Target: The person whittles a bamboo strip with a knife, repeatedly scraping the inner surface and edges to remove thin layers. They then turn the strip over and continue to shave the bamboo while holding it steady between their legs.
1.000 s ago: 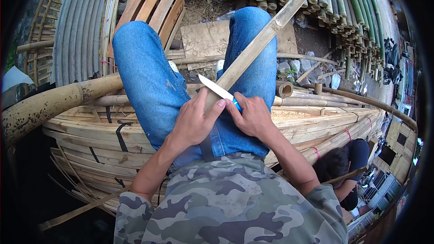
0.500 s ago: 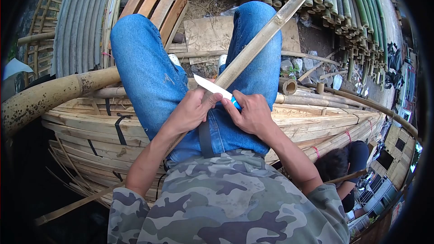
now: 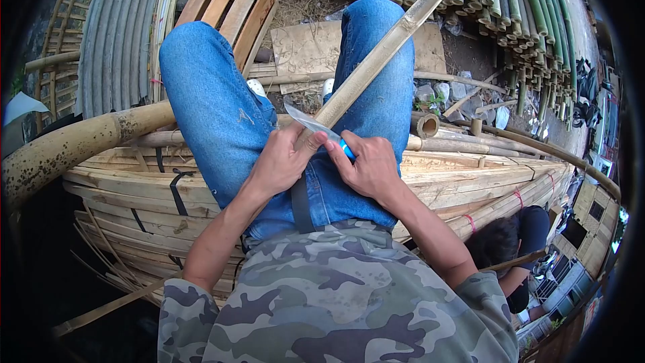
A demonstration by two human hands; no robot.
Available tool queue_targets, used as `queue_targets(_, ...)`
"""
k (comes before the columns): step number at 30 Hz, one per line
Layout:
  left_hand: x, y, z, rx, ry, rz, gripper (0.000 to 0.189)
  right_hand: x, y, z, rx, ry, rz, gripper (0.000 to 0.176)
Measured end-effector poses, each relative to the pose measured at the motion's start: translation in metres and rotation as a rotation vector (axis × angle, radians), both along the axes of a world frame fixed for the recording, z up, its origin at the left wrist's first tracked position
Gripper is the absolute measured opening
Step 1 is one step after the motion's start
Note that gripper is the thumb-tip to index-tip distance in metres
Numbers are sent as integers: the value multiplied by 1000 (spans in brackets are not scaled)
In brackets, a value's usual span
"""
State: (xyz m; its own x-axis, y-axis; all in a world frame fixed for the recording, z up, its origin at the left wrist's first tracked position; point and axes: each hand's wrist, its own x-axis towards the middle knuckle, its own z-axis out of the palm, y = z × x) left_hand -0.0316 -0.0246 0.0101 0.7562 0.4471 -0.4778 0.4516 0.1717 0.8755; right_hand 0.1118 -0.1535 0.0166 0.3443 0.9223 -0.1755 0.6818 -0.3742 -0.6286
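A long split bamboo strip (image 3: 376, 60) slants from my lap up to the upper right, past my right knee. My left hand (image 3: 285, 160) is closed around its lower part. In my right hand (image 3: 368, 165) is a knife (image 3: 310, 122) with a blue handle, its blade lying across the strip and pointing to the upper left. The thumbs of both hands are close together near the base of the blade. Where the edge meets the bamboo is partly hidden by the blade and fingers.
I sit on stacked bamboo slats (image 3: 148, 191). A thick bamboo pole (image 3: 87, 141) lies at left, below corrugated sheets (image 3: 121, 33) and a wooden crate (image 3: 235, 10). Bamboo poles (image 3: 497, 0) are piled at upper right. Another person (image 3: 504, 242) is close at lower right.
The blade has turned a little, showing greyer instead of bright white. Both hands keep their grips, and the strip has shifted slightly to the left in view.
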Motion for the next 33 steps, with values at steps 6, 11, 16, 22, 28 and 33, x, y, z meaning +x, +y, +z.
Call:
queue_targets(6,-8,-5,2,-131,26,20,51,8,0,13,-165,84,101,48)
queue_targets(11,-7,-4,2,-184,32,26,50,7,3,15,-214,69,122,49)
queue_targets(16,-1,3,1,-184,15,10,52,9,8,9,-109,75,43,44)
queue_targets(22,-9,-7,-7,57,-177,62,57,2,2,7,-59,107,57,45)
queue_targets(28,-29,3,27,92,-59,-7,68,-11,16,13,-70,116,23,46)
queue_targets(33,-12,0,25,70,32,-145,45,37,32,39,-71,58,-216,45)
